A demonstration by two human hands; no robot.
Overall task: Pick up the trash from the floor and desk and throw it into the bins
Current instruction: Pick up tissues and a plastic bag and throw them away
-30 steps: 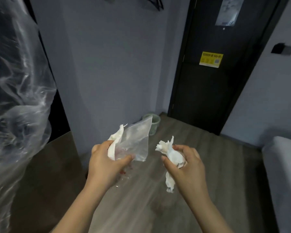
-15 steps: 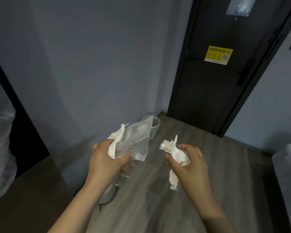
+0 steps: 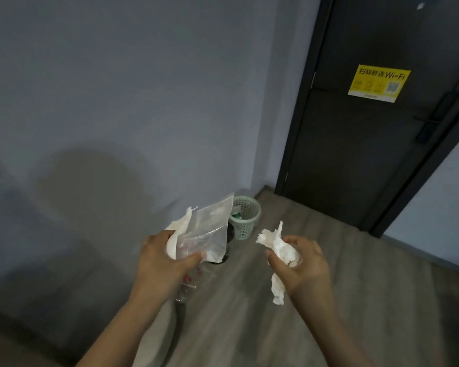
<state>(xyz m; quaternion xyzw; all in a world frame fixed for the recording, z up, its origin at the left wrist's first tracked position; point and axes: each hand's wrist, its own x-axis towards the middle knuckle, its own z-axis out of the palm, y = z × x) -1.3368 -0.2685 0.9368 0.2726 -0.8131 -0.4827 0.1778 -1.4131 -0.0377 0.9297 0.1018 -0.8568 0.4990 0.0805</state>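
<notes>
While both hands up over floor (image 3: 342,274):
Left hand (image 3: 162,263): clenched on clear plastic bag (image 3: 207,231) plus white tissue (image 3: 179,231) tucked behind it; thumb pinning bag's lower edge.
Right hand (image 3: 302,266): grasping crumpled tissue (image 3: 278,247); one end sticking up past fingers, other tail hanging below palm.
Green bin (image 3: 245,217): mesh basket on floor at wall (image 3: 143,102) base, near corner beside dark door (image 3: 382,141); some rubbish inside, contents unclear.
Bag vs bin: bag's top corner overlapping bin's left rim in view; apart in depth.
Door: yellow Wi-Fi sticker (image 3: 379,82) on upper panel.
Second dark object behind bag: cannot tell what.
</notes>
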